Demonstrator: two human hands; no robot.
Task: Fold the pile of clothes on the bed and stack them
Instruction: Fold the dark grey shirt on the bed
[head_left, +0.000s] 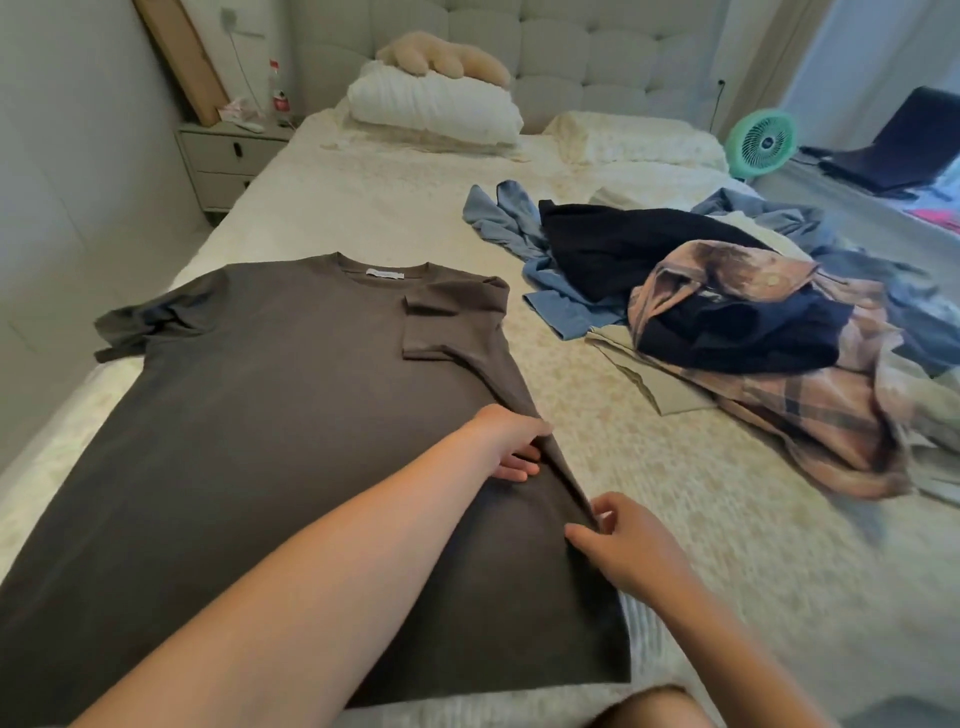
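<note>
Folding begins on the bed (395, 208), where a grey T-shirt (270, 405) lies spread flat, its right sleeve already turned in over the chest. The left hand (511, 441) reaches across the body of the shirt and pinches the right-hand side seam partway up, while the right hand (621, 540) pinches the same edge nearer the hem. Just beside the shirt, to the right, waits the unfolded pile of clothes (727, 301): a plaid shirt, dark garments and blue ones, tangled together. No folded stack is visible yet. The risk from here appears to lie in the soft fabric: if the two hands lift the edge unevenly, the side may fold in crooked, and the tucked sleeve could slide out. The left sleeve, bunched at the far corner, may trap creases if not smoothed.
</note>
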